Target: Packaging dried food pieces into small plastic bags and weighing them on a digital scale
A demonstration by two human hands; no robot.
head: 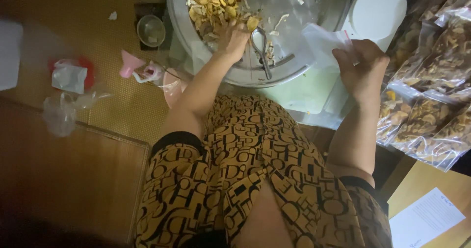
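Left hand [234, 39]: upper centre of frame, fingers curled down into a heap of dried yellow-brown slices [216, 5], closing on a handful.

Right hand [362, 67]: upper right, closed on an empty clear zip bag [321, 42], pinched at its edge and held over the tray rim.

Round metal tray [319, 10]: top centre, carrying the slices on its left part; a metal scoop [261, 49] lies on it just beside the left hand.

White scale [380, 7]: top right, behind the bag.

Filled clear bags [431, 96]: stacked along the right edge, same dried slices inside.

Small metal bowl [151, 29]: upper left, on the woven mat [113, 96].

Pink funnel [130, 64]: left of the tray.

Printed paper sheet [427, 221]: lower right corner.
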